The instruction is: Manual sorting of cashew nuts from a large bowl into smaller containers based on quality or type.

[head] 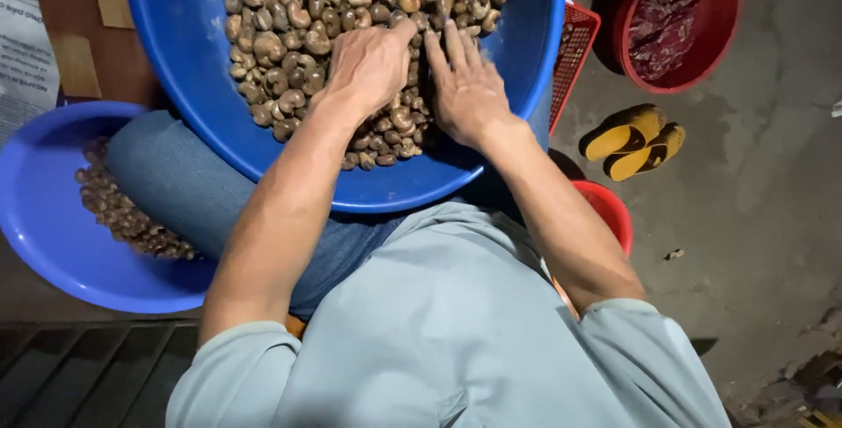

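Observation:
A big blue basin (184, 60) rests on my lap, filled with several brown kidney-shaped nuts (289, 16). My left hand (368, 64) lies palm down on the nuts, fingers curled into the pile. Right beside it, my right hand (465, 86) is flat on the nuts with its fingers spread and pointing away from me. The two hands almost touch at the fingertips. Whether either hand has nuts under its palm is hidden.
A smaller blue basin (44, 235) with more nuts stands at my left knee. At the right are a red mesh basket (574, 51), a red tub (702, 42) with dark red contents, a red bowl (610, 213) and yellow slippers (631, 139) on the concrete floor.

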